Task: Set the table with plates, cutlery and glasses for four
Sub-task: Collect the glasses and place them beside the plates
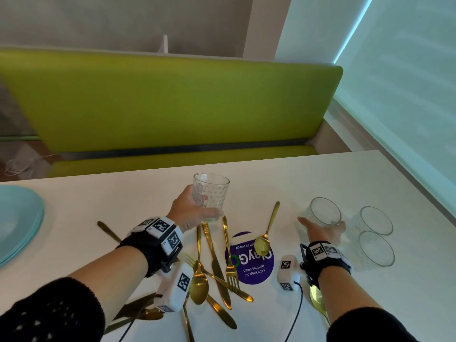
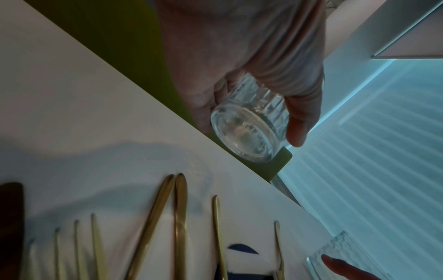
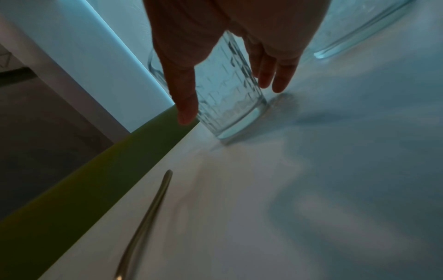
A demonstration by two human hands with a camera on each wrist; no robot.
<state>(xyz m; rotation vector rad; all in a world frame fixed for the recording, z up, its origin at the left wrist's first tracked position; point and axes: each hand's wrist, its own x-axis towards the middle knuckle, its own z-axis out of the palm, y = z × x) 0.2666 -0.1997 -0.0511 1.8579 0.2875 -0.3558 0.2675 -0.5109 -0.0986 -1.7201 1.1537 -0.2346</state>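
The left hand grips a clear patterned tumbler, thumb and fingers curled round its lower wall. The left wrist view shows the tumbler's thick base lifted off the table, near the table's far edge. This tumbler is empty.

The right hand reaches round a second tumbler towards the table's right side. In the right wrist view the thumb lies on one side of the glass and the fingers extend straight on the other; the base rests on the table. The fingers are not curled round it, and whether they press the wall cannot be told. The glass is empty.

Two further empty tumblers, one farther and one nearer, stand just beside the right hand, towards the right edge.

A stack of pale blue plates sits at the left edge, nothing on them.

Gold cutlery lies in a loose crossed heap at the near middle: forks, knives and spoons overlapping. One gold spoon lies with its bowl on a round purple sticker.

A green bench seat stands beyond the far edge.
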